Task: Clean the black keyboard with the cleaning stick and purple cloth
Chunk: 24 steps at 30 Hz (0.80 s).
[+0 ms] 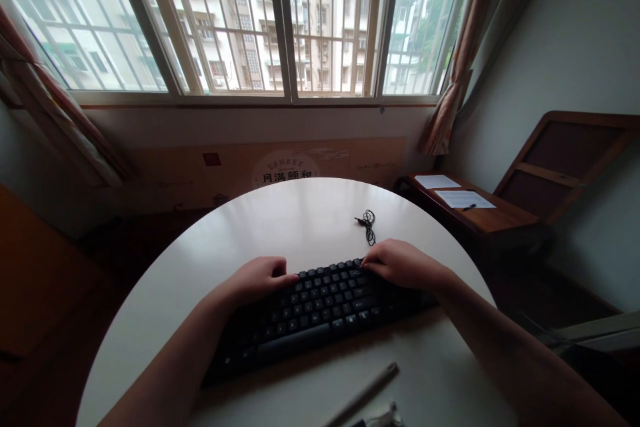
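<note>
Between your left hand (263,278) and right hand (397,263), the black computer keyboard (320,307) is running left-near to right-far; you're pinching its far edge with both, fingers curled in, coiled cable (369,227) lying just beyond the right.

A barred window (287,27) spans the top of the frame and admits daylight. Curtains (55,110) flank it, left and right. A pale wall (575,47) occupies the upper right; wooden furniture (513,211) stands before it. A round white table (240,220) occupies the lower centre.
</note>
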{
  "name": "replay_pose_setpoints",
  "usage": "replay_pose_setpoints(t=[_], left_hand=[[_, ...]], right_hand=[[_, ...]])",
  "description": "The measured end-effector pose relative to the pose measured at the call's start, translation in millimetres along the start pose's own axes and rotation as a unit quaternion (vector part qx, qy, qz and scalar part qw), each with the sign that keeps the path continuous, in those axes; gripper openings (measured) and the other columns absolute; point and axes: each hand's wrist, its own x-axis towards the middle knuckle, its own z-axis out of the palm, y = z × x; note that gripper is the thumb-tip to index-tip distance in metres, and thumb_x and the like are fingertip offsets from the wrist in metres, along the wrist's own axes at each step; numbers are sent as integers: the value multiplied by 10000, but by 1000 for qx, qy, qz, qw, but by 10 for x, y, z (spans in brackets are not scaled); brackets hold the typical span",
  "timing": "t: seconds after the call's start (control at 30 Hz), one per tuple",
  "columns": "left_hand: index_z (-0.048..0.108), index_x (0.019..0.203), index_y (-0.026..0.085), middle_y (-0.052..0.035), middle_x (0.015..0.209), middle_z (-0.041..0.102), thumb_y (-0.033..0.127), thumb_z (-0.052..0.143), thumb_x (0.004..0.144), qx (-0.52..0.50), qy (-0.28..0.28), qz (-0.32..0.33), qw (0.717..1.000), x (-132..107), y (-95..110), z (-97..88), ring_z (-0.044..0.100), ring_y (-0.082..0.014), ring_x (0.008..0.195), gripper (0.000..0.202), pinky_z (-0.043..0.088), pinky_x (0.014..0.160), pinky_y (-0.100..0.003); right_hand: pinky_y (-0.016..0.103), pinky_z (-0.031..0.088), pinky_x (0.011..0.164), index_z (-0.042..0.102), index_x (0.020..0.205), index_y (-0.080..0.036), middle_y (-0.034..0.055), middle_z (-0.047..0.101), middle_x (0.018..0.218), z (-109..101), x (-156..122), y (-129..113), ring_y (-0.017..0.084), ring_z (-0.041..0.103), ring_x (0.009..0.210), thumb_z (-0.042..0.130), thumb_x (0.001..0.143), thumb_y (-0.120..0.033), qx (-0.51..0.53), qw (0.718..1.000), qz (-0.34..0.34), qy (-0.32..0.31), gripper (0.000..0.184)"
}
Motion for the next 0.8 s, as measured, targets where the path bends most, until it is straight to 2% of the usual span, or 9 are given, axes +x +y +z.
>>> replay_pose_setpoints(t=[0.1,0.3,0.4,0.57,0.63,0.73,0.8], left_hand=[[551,708,207,-31,770,642,679,458,772,0,2,0,1000,5,0,0,563,-211,706,486,348,572,-281],[538,719,208,-27,773,636,689,456,783,-2,-5,4,1000,28,-37,12,570,-215,719,491,354,583,-281],[535,712,208,-26,763,632,676,473,775,0,-6,3,1000,35,-38,12,569,-215,720,476,352,582,-279],[547,716,208,-33,765,637,669,451,778,8,-5,5,1000,14,7,-19,570,-218,722,475,359,582,-279],[551,716,208,-40,771,644,666,447,778,13,-3,4,1000,-1,26,-29,573,-223,727,474,363,583,-283],[563,730,209,-51,791,655,662,424,791,26,2,5,1000,-26,64,-37,578,-230,738,478,369,589,-289],[575,747,211,-56,813,662,641,410,809,36,1,4,999,-47,100,-45,584,-233,746,464,372,592,-292]], right_hand=[[268,443,723,768,886,-250,30,750,879,-46,-6,48,197,668,802,548,885,-321,29,999,-17,21,232],[272,458,782,758,938,-205,53,739,923,-152,-45,140,198,660,842,534,906,-361,88,979,11,184,275],[266,462,783,754,936,-196,52,737,934,-132,-48,145,194,661,846,541,902,-353,100,972,29,212,268],[270,460,786,752,915,-201,52,734,908,-118,-36,142,193,658,841,519,914,-336,34,980,49,191,269],[282,458,804,745,966,-204,62,726,936,-164,-55,158,202,653,870,506,924,-334,-1,970,70,231,275],[295,454,822,724,1050,-191,85,705,996,-219,-128,175,212,640,904,468,948,-330,-35,935,101,337,308],[293,453,811,713,1078,-190,84,692,988,-181,-194,169,206,632,896,458,957,-323,-45,929,89,356,312]])
